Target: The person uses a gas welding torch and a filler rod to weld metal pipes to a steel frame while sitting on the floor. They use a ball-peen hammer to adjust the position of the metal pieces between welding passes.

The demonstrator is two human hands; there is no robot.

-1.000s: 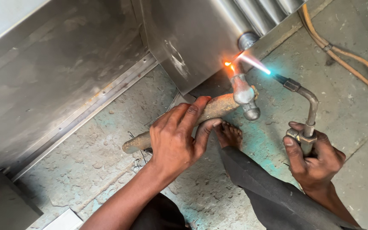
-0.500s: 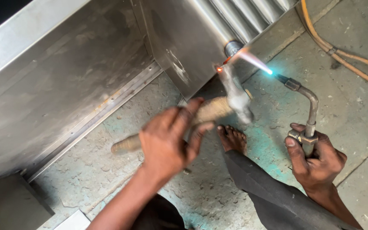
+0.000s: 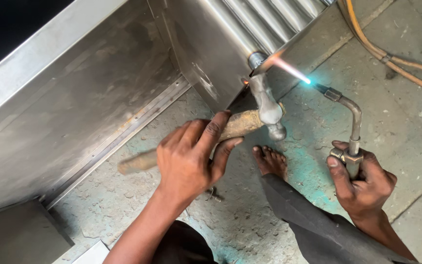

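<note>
Left hand (image 3: 189, 159), grip closed on a wooden-handled hammer (image 3: 250, 117) at centre frame, has swung its head up against the steel panel corner (image 3: 242, 83); right hand (image 3: 365, 183) clasps the lit torch (image 3: 348, 115), flame on that corner.

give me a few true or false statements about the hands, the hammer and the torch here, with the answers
1. The left hand grips a hammer by its wooden handle. True.
2. The right hand holds a gas torch that is unlit. False: a flame runs from its tip to the corner of the metal cabinet.
3. The hammer's head is beside the heated corner of the cabinet. True.
4. The person wears a boot on the foot between the hands. False: the foot is bare on the concrete floor.
5. Orange hoses lie on the floor at the upper right. True.
</note>
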